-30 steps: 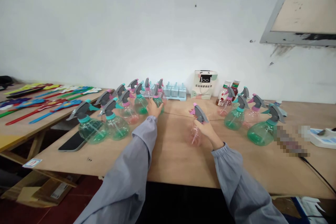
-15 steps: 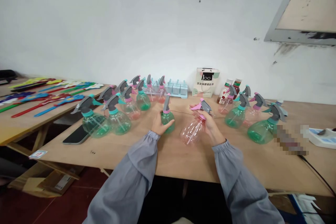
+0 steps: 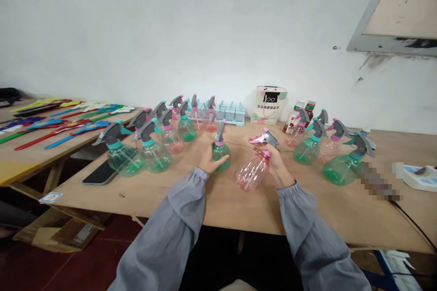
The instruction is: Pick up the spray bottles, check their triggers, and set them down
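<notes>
My left hand (image 3: 210, 160) wraps round the side of a green spray bottle (image 3: 222, 155) with a pink collar and grey head, thumb lying across its front. This bottle leans slightly to the right. To its right, my right hand (image 3: 276, 163) is closed round the neck and head of a clear pink spray bottle (image 3: 250, 173). That bottle is tilted, its base toward the lower left and its pink trigger pointing left. Part of its grey head shows above the fingers. Whether either base touches the table is hard to make out.
Several green and pink spray bottles (image 3: 155, 157) stand on the left of the wooden table (image 3: 239, 211), with more bottles (image 3: 307, 150) on the right. Behind are ice-pop moulds (image 3: 230, 114), a paper bag (image 3: 268, 105) and sauce bottles (image 3: 294, 118). A phone (image 3: 100, 173) lies left.
The green bottle's head now leans a little more to the right in my left hand. My right hand keeps its hold on the pink bottle. The view has shifted slightly.
</notes>
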{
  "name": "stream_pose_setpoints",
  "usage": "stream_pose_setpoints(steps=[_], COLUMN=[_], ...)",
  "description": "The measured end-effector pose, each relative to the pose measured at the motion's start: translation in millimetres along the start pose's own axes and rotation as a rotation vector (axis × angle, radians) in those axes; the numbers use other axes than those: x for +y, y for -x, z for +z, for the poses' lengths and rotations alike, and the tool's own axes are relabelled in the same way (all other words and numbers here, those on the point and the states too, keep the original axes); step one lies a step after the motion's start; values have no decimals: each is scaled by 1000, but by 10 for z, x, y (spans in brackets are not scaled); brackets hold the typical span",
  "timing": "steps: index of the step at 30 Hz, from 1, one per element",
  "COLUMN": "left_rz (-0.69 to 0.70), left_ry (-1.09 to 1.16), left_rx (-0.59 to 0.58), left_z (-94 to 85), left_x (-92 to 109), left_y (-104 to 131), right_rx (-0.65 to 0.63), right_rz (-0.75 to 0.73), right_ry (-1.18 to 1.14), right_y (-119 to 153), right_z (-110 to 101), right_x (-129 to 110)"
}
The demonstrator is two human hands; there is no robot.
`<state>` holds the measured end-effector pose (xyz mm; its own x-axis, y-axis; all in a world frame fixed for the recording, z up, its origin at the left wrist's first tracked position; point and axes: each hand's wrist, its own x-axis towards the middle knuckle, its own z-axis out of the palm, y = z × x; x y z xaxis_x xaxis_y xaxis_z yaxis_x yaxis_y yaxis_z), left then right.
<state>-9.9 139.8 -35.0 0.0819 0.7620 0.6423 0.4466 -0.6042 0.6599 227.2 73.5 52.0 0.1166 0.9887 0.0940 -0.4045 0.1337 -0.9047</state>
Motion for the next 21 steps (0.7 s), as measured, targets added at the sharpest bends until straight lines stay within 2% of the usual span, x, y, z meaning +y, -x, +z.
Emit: stream_pose_setpoints(steps=[6,11,16,21], left_rz=[1,20,23,28], left_ry=[-1,-4,-21,-12], left_rx=[8,3,12,6], left_z=[6,7,12,6], left_x=[-20,-39,-29,-9], left_y=[1,-5,-3,-4], right_rx=[74,47,40,114], right_rz=[-104,-69,-157,-15], right_ry=[-73,-81,-166,-133], right_y=[-66,-126,-144,-149], right_z=[-41,-85,-108,-111], right_x=[63,92,90,74])
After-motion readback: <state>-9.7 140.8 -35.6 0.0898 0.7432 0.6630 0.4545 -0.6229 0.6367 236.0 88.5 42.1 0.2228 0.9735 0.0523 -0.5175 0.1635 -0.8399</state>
